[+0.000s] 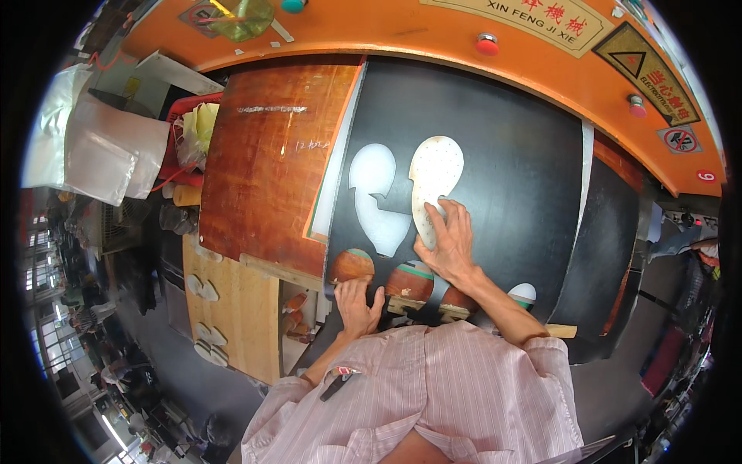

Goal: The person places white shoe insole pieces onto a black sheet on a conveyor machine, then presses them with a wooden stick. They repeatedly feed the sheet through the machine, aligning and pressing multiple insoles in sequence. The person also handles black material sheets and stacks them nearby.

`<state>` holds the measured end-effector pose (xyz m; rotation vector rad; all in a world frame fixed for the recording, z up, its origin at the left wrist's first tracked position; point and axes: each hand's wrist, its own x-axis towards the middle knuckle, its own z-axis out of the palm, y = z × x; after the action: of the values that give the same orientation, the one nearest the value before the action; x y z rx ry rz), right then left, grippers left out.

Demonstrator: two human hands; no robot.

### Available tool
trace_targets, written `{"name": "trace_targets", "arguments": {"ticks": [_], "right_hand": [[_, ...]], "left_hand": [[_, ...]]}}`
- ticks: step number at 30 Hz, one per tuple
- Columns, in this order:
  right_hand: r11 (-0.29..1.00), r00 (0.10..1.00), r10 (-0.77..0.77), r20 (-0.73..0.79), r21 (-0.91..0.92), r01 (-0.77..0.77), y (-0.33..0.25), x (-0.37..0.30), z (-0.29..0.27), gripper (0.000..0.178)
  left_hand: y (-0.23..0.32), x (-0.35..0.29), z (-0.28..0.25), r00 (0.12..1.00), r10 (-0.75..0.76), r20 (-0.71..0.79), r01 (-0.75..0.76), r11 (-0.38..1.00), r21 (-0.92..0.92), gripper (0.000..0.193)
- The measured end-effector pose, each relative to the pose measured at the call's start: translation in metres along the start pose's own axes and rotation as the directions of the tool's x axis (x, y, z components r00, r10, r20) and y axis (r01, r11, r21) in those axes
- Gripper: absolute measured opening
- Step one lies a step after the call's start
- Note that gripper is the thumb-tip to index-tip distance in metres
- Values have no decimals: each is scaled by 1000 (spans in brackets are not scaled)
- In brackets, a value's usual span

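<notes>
the right hand [454,243] grasps the sole [437,162] by its near end, over the black sheet [510,155]; i'd keep it flat and steady. the left hand [359,309] is at the sheet's near edge; i can't tell if its fingers grip.

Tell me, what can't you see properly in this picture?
All in the head view:
- Bottom end of the white sole: partly hidden by the right hand.
- Whatever is under the palm of the left hand: the hand itself covers it.
- Top of the orange machine: cut off by the picture's upper edge.
- Things far off at the left: too small and blurred.
</notes>
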<state>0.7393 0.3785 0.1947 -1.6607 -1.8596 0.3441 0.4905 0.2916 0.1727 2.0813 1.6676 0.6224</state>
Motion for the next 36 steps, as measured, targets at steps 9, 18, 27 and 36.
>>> {"name": "trace_targets", "arguments": {"ticks": [9, 18, 27, 36], "right_hand": [[999, 990, -49, -129, -25, 46, 2, 9, 5, 67], [951, 913, 296, -281, 177, -254, 26, 37, -68, 38], [929, 486, 367, -793, 290, -230, 178, 106, -210, 18], [956, 678, 278, -681, 128, -263, 187, 128, -246, 19]], "left_hand": [[-11, 10, 23, 996, 23, -91, -27, 998, -52, 26], [-6, 93, 33, 963, 86, -256, -97, 995, -31, 21], [9, 238, 93, 973, 15, -232, -31, 997, -67, 35], [32, 339, 101, 990, -52, -135, 27, 982, -186, 36]]}}
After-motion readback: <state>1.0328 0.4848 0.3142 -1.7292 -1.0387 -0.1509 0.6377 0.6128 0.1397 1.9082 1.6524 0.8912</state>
